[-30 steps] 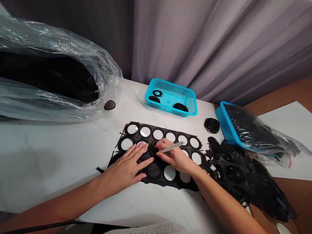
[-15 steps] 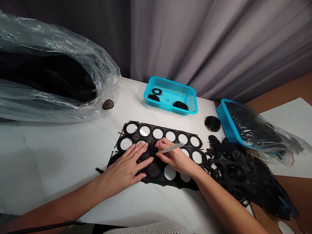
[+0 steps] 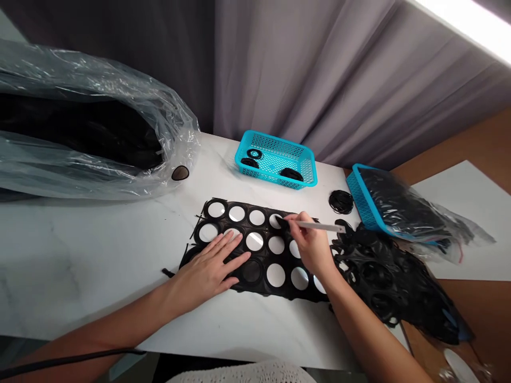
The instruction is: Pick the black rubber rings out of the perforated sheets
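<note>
On the table lies a black rubbery sheet with rows of rings around white round openings; one circle in the front row is still dark. My left hand rests flat on the sheet's left part, fingers spread, covering some circles. In my right hand is a slim flat silver tool, its holed end pointing right. A small black piece shows at the right fingertips, over the back row; whether it is pinched by fingers or tool I cannot tell.
A blue basket with black rings stands behind the sheet. Right are a bundle of black rings, a heap of black sheet scraps and a tilted blue basket with a plastic bag. A large clear bag lies left, beside a dark lens-shaped piece.
My right hand has moved back and to the right with the silver tool. A middle-row circle that was dark under it now shows white. My left hand stays put.
</note>
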{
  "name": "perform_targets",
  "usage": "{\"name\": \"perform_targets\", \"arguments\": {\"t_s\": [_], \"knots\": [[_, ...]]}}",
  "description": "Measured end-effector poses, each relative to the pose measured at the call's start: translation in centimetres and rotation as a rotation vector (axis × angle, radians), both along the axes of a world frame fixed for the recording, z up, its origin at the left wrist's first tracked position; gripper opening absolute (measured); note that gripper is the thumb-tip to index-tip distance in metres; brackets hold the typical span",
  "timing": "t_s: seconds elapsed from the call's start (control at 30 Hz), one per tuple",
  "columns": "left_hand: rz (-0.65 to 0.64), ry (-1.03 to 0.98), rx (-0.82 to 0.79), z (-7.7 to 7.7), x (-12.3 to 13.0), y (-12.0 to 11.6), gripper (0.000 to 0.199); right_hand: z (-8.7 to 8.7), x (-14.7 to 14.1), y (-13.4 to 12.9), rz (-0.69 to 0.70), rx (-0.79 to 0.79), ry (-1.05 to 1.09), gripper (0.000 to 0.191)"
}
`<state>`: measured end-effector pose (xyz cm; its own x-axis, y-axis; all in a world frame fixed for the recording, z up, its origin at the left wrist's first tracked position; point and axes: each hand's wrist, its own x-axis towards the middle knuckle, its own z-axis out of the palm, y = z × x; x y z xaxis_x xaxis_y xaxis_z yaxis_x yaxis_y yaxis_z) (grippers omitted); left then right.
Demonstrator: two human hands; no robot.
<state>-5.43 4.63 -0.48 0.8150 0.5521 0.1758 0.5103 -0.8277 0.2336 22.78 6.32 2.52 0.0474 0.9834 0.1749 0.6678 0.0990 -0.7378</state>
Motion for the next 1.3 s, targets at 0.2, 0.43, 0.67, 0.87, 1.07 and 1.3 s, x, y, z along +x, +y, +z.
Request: {"name": "perform_targets", "arguments": {"t_s": [0.2, 0.43, 0.67, 0.87, 1.07, 1.3], "knots": [[-0.046, -0.033, 0.002, -0.1, -0.5, -4.1, 0.049, -0.6, -3.6, -5.2, 0.441, -0.102, 0.014, 0.013], [-0.006, -0.014, 0.05, -1.2, -0.8, -5.5, 0.049, -1.4, -3.9, -6.3, 0.563, -0.202, 0.137, 0.016], [-0.006, -0.015, 0.031, -1.1, -0.9, -5.4, 0.049, -1.7, -4.0, -6.2, 0.573, -0.204, 0.141, 0.017], [0.002, 0.006, 0.038, -1.1, -0.9, -5.5, 0.05, -2.0, -4.2, -6.5, 0.572, -0.137, 0.046, 0.014], [0.024, -0.003, 0.016, -1.5, -1.0, -5.6, 0.055, -2.7, -4.7, -7.6, 0.546, 0.052, -0.224, 0.014], [0.003, -0.025, 0.008, -0.9, -1.1, -5.7, 0.053, -1.1, -1.7, -3.7, -0.01, 0.068, -0.106, 0.016]]}}
